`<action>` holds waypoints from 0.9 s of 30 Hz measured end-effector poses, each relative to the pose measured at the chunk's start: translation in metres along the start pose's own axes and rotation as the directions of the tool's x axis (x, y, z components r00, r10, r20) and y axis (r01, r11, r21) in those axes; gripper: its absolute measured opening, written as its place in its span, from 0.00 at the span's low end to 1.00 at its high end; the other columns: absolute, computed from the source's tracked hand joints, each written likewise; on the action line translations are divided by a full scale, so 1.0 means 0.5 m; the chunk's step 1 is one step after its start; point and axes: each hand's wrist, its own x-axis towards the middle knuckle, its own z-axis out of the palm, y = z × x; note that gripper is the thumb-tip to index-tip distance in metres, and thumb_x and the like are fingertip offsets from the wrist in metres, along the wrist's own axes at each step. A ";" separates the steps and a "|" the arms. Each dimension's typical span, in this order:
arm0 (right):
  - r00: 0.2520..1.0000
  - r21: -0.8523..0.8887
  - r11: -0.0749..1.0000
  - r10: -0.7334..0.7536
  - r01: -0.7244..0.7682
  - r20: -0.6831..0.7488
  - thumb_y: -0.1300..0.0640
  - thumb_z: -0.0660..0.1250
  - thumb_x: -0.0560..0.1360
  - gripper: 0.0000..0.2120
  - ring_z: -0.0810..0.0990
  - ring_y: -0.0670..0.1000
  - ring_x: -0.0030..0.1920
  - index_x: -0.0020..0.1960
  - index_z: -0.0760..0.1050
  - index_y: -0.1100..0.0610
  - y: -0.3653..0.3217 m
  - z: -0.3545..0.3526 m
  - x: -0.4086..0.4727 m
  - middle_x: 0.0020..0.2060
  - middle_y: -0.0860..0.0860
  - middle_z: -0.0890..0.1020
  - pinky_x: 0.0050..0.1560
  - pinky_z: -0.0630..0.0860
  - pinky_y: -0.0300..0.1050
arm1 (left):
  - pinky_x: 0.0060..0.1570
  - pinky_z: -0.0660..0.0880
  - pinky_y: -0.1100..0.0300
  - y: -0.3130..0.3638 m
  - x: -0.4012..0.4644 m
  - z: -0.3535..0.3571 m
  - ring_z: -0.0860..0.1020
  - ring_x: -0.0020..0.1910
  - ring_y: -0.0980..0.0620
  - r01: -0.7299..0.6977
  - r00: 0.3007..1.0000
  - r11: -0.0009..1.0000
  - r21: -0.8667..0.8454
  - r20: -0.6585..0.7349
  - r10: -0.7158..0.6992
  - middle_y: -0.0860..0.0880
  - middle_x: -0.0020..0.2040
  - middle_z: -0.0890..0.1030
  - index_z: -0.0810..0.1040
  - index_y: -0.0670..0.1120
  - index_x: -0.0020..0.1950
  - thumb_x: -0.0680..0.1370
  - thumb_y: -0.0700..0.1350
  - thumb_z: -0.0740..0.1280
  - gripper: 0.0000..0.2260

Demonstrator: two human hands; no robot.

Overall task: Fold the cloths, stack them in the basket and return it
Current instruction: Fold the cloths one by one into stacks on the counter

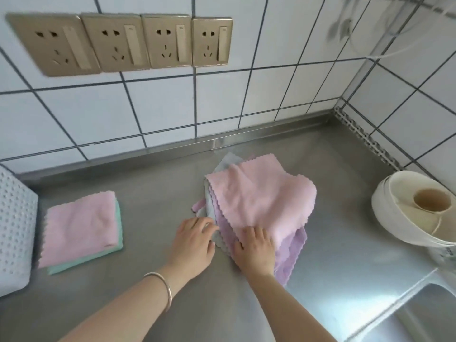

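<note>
A loose pile of unfolded cloths lies on the steel counter, with a pink cloth (261, 193) on top, a purple cloth (291, 253) under it and a grey cloth (209, 206) showing at the left edge. My left hand (195, 240) pinches the grey cloth's near edge. My right hand (255, 253) rests on the pile's near edge, fingers curled into the pink and purple layers. To the left sits a folded pink cloth (79, 225) stacked on a folded green cloth (86, 261). A white perforated basket (14, 233) stands at the far left edge.
A white bowl-like holder with a beige cup (417, 208) stands at the right by the tiled wall. A sink basin (419, 314) opens at the lower right. Several wall sockets (123, 43) are mounted above the counter. Bare steel counter (153, 211) lies between the two cloth groups.
</note>
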 end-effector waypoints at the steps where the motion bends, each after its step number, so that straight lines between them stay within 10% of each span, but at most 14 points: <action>1: 1.000 -0.008 1.000 -0.008 0.009 0.018 0.51 0.58 0.63 0.12 0.77 0.58 0.30 0.32 0.76 0.58 0.007 0.002 0.007 0.29 0.53 0.77 0.30 0.73 0.48 | 0.52 0.69 0.58 0.012 0.018 0.006 0.78 0.48 0.50 0.002 1.000 1.000 0.003 0.019 -0.002 0.53 0.50 0.79 0.78 0.52 0.50 0.64 0.47 0.66 0.14; 10: 0.994 0.030 0.999 -0.041 0.038 0.106 0.53 0.82 0.46 0.16 0.74 0.47 0.20 0.24 0.75 0.51 0.041 -0.019 0.059 0.20 0.46 0.74 0.17 0.63 0.34 | 0.51 0.77 0.54 0.086 0.122 0.013 0.80 0.49 0.52 -0.079 0.987 0.992 0.099 0.147 0.064 0.57 0.48 0.82 0.81 0.53 0.47 0.65 0.48 0.65 0.13; 15: 0.944 0.153 0.932 -0.321 0.329 -0.075 0.62 0.72 0.58 0.09 0.68 0.48 0.18 0.34 0.74 0.53 0.071 -0.102 0.091 0.25 0.47 0.75 0.19 0.55 0.35 | 0.68 0.65 0.46 0.103 0.186 -0.017 0.80 0.49 0.50 -0.187 0.967 0.982 0.018 0.179 0.181 0.51 0.44 0.83 0.78 0.48 0.46 0.68 0.45 0.68 0.07; 20: 0.874 0.387 0.851 -0.449 0.355 0.184 0.58 0.58 0.75 0.08 0.69 0.49 0.31 0.43 0.76 0.56 0.057 -0.277 0.146 0.31 0.50 0.78 0.33 0.67 0.43 | 0.39 0.60 0.61 0.108 0.215 -0.128 0.77 0.49 0.48 -0.152 0.955 0.987 -0.058 0.250 0.162 0.48 0.48 0.79 0.78 0.45 0.48 0.76 0.52 0.64 0.11; 27: 0.786 0.614 0.735 -0.548 0.288 0.286 0.57 0.61 0.79 0.14 0.62 0.44 0.29 0.35 0.70 0.57 -0.030 -0.452 0.140 0.27 0.46 0.66 0.30 0.60 0.36 | 0.41 0.70 0.55 -0.017 0.089 -0.266 0.77 0.45 0.45 0.121 0.970 0.991 -0.057 0.218 -0.106 0.47 0.43 0.81 0.79 0.46 0.47 0.76 0.56 0.64 0.14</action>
